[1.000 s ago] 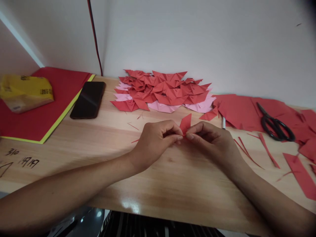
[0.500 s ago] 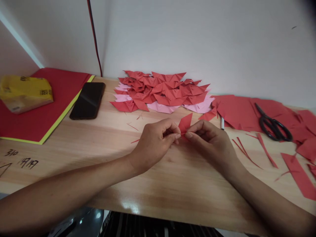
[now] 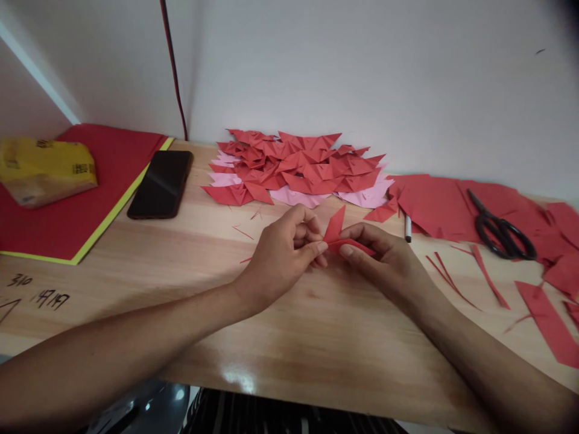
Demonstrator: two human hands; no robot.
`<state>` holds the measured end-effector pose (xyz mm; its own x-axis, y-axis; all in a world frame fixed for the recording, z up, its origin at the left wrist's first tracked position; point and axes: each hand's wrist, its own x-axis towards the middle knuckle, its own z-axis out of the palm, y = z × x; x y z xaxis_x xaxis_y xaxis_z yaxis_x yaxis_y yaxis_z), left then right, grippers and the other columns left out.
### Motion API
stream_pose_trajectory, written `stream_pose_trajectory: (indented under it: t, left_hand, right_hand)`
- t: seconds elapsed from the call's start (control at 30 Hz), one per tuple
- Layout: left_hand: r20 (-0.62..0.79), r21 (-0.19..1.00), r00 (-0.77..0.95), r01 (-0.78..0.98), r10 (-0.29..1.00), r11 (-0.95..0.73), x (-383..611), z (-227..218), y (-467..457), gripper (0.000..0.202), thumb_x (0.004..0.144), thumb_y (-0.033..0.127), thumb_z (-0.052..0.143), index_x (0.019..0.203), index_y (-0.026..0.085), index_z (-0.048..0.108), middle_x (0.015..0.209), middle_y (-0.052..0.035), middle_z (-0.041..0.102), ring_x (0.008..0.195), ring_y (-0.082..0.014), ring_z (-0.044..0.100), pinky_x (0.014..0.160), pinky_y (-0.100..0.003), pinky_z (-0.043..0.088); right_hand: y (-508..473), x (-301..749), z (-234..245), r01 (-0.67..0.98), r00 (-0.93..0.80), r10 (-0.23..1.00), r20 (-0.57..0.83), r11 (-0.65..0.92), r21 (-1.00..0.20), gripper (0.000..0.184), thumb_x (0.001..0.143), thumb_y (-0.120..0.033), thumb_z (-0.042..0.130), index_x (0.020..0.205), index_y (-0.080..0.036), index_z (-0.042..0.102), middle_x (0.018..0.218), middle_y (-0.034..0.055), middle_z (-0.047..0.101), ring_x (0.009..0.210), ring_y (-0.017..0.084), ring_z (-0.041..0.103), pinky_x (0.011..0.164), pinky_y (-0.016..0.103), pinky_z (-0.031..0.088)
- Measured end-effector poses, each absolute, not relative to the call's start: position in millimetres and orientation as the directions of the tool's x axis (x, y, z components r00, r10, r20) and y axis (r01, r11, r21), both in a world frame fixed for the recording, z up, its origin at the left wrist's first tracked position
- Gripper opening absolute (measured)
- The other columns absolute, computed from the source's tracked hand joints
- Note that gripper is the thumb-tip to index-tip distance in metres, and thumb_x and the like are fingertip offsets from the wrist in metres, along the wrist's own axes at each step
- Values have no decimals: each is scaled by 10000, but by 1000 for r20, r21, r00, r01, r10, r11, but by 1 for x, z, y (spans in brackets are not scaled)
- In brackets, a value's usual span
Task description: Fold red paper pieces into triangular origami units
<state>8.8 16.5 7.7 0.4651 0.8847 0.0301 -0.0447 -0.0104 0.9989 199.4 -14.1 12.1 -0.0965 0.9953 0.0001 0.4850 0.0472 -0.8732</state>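
A small folded piece of red paper [image 3: 335, 225] is held between both hands above the wooden table. One pointed flap stands up, and another part stretches to the right under the fingers. My left hand [image 3: 289, 253] pinches its left end between thumb and fingers. From the other side, my right hand [image 3: 384, 253] is closed on it, thumb on the near face. Fingers cover part of the paper. Behind the hands, against the wall, lies a pile of folded red and pink paper pieces [image 3: 312, 163].
Black-handled scissors [image 3: 502, 232] rest on red paper sheets [image 3: 434, 205] at the right, near a marker [image 3: 408, 229] and cut strips [image 3: 491, 277]. At the left are a phone [image 3: 160, 184], a red sheet stack [image 3: 113, 163] and a yellow package [image 3: 49, 169].
The folded paper has turned in the fingers; its upright flap has shifted left and a part now shows on the right. My left fingers have spread slightly, still pinching.
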Motion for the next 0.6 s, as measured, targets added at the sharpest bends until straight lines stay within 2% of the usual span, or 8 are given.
stream_pose_trajectory:
  t: [0.07, 0.23, 0.37, 0.5, 0.6]
  left_hand:
    - [24, 999, 468, -53, 883, 1, 9, 7, 17, 192, 821, 131, 602, 881, 196, 432, 664, 62, 597, 609, -94, 651, 609, -210, 528]
    - [1, 998, 483, -50, 875, 27, 10, 6, 19, 192, 814, 147, 619, 894, 189, 450, 650, 53, 614, 606, -99, 656, 599, -205, 522]
    - [-69, 995, 527, -23, 847, 95, 10, 5, 21, 155, 812, 168, 631, 935, 156, 537, 682, 7, 658, 620, -111, 660, 595, -215, 530]
    - [-165, 982, 587, 26, 793, 185, 11, 5, 22, 81, 825, 199, 617, 836, 125, 586, 700, -30, 666, 578, -106, 638, 532, -205, 514]
    - [-171, 984, 601, 61, 781, 169, 11, 7, 21, 75, 827, 187, 595, 789, 125, 578, 689, -24, 652, 531, -89, 611, 466, -171, 464]
  right_hand:
    - [-15, 199, 13, 513, -95, 995, -11, 39, -858, 197, 861, -413, 612, 828, -219, 632, 687, -7, 598, 563, 111, 502, 477, 232, 384]
    - [-16, 196, 12, 463, -61, 997, -56, -22, -886, 225, 854, -426, 611, 777, -215, 616, 578, -33, 508, 463, 86, 394, 399, 223, 272]
    - [-17, 193, 13, 506, -33, 999, -16, 3, -863, 218, 858, -388, 608, 725, -217, 581, 576, -31, 509, 470, 90, 402, 412, 226, 293]
    - [-19, 192, 15, 582, -34, 999, 22, 37, -812, 226, 860, -356, 603, 690, -219, 547, 582, -31, 483, 496, 98, 400, 440, 231, 315]
    - [-19, 192, 17, 611, -44, 999, 11, 35, -791, 248, 861, -349, 600, 665, -219, 525, 565, -37, 454, 498, 99, 391, 453, 235, 321]
